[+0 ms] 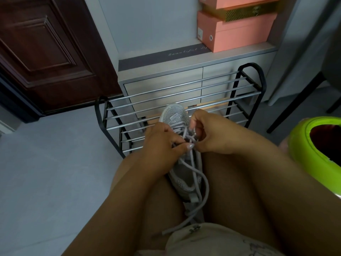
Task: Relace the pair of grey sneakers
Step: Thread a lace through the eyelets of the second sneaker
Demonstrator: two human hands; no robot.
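Both hands pinch the lace (200, 174) at the eyelets — left hand (162, 143) and right hand (208, 134) meet mid-shoe. One sneaker (181, 145) lies wedged between the knees, toe toward the rack (177, 100). Lower rows look crossed; upper eyelets remain, both ends trail loose — no second sneaker shows.

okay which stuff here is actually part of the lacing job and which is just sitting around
In use: grey sneaker, its grey lace, left hand, right hand.
Just around: metal shoe rack, pink shoe boxes, green bin, wooden door.
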